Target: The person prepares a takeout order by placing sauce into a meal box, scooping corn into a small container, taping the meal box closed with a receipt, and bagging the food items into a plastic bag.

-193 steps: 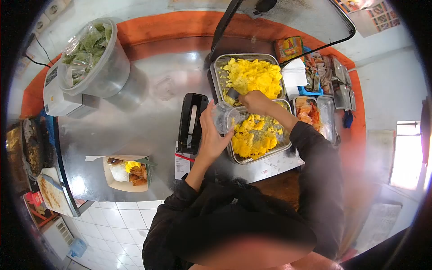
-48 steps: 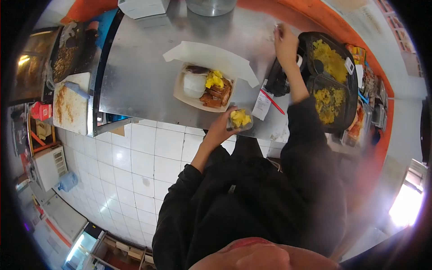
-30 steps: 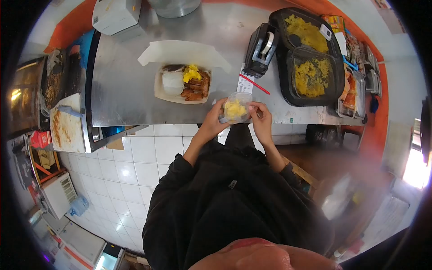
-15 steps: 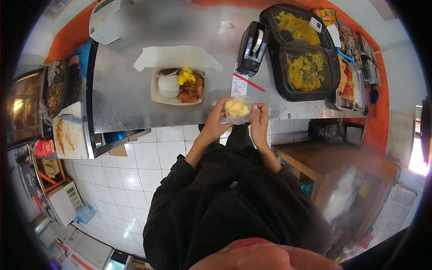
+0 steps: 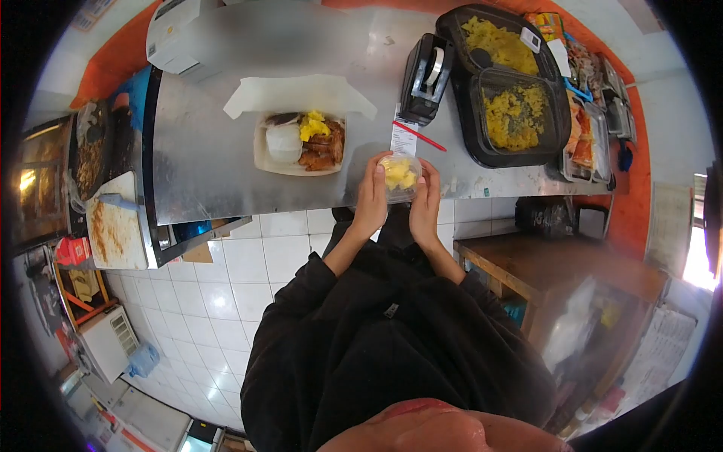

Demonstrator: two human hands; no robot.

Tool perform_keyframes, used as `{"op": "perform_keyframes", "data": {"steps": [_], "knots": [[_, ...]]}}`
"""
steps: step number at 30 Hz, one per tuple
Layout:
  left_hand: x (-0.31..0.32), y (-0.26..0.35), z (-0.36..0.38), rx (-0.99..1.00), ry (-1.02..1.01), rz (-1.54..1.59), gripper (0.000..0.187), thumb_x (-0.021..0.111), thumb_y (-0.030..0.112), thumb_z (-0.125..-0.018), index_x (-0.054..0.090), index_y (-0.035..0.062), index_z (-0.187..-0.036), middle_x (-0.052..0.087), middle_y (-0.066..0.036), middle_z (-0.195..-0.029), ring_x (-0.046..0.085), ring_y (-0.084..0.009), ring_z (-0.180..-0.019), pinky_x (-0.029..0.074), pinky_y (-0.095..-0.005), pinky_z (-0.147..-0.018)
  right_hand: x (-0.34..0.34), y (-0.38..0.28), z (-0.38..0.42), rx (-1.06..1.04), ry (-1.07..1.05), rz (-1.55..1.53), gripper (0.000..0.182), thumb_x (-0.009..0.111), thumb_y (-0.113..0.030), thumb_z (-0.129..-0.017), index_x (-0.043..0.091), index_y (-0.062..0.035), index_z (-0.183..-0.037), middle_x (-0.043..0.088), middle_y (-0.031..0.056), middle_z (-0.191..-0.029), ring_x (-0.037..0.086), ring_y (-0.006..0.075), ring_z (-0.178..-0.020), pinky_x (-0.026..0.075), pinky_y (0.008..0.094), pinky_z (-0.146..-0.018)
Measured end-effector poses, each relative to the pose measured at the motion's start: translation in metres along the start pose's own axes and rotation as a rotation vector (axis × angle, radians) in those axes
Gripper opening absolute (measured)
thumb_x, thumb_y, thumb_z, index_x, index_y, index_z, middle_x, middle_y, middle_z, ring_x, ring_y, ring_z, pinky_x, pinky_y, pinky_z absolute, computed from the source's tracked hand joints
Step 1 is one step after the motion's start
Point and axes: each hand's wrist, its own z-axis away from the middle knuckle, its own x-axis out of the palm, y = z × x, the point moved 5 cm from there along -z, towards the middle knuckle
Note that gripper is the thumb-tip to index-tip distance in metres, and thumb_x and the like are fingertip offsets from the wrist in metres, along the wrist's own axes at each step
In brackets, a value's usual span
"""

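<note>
A small clear plastic cup [image 5: 399,176] with yellow food inside sits between both my hands at the near edge of the steel counter [image 5: 218,162]. My left hand [image 5: 372,197] grips its left side and my right hand [image 5: 425,200] presses its right side. Just beyond, an open paper meal box [image 5: 299,141] holds white rice, yellow food and fried brown pieces, its lid flap folded back.
A black tape dispenser [image 5: 424,69] and a receipt slip [image 5: 404,138] lie behind the cup. Two dark trays of yellow food [image 5: 506,83] stand at the right, with more containers [image 5: 586,151] beyond. A white machine [image 5: 175,34] sits far left; a cutting board [image 5: 117,220] lies lower left.
Earlier my right hand scooped yellow food from the tray into the cup. It has since come back to the cup, and both hands now close on it at the counter edge.
</note>
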Motion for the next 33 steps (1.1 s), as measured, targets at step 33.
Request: {"op": "perform_keyframes", "data": {"steps": [33], "knots": [[0.046,0.001,-0.057,0.154,-0.161,-0.219,0.042,0.03,0.036,-0.1,0.049,-0.0016,-0.097,0.053,-0.017,-0.077,0.056,-0.0315,-0.075,0.042,-0.0369,-0.07,-0.034,0.025,-0.074,0.043,0.096,-0.087,0.043,0.032,-0.033,-0.1,0.055,0.0004,-0.084,0.054,0.0047,-0.073,0.048,0.0122,-0.069,0.04,0.0276,-0.066]]}}
